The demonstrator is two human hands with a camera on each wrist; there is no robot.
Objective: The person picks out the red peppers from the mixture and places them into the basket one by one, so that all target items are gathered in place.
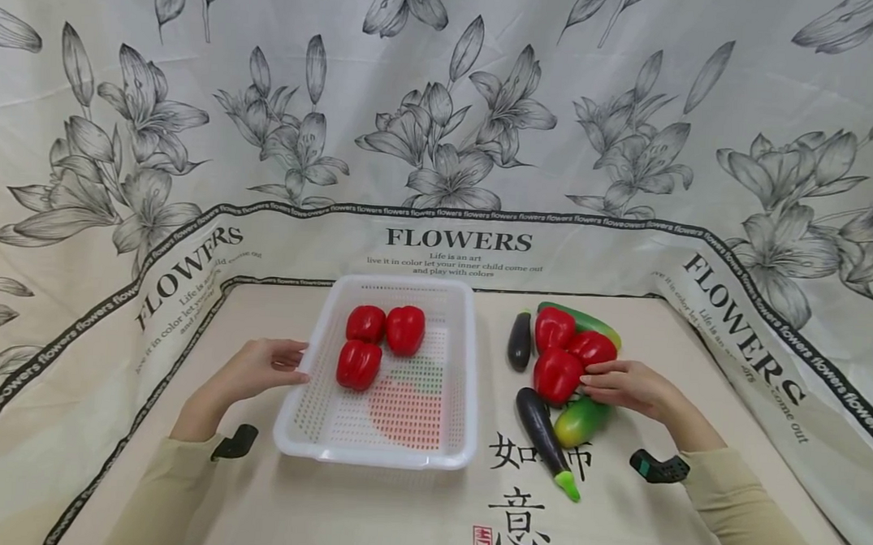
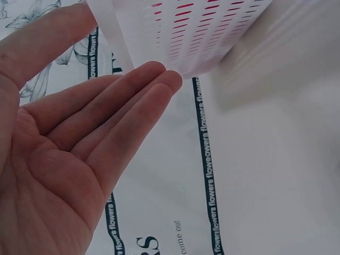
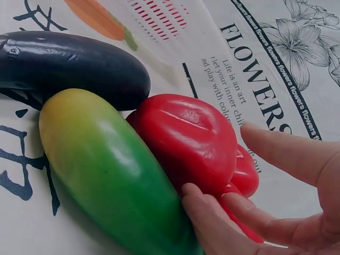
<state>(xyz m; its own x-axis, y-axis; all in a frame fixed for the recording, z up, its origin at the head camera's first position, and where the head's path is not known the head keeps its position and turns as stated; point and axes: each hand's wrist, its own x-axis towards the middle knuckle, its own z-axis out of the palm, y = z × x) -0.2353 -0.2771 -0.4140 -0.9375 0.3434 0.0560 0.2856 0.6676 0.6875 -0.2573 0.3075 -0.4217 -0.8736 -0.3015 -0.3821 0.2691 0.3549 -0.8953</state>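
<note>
The near pepper [image 1: 558,376] lies against other peppers [image 1: 592,348], right of the basket [image 1: 373,457]; the right hand [image 1: 632,387], spread beside it, holds nothing; off-centre grasping could roll them. The left hand [image 1: 266,367], fingers extended, might nudge the basket.

The sleeves [image 1: 167,488] are beige, the wrist cameras [image 1: 666,469] black, one green-marked.

Floral cloth backdrop [image 1: 452,167], black "FLOWERS" lettering [image 1: 458,239], pale tabletop [image 1: 367,513], black brush characters [image 1: 519,520], red seal print [image 1: 482,541]
</note>
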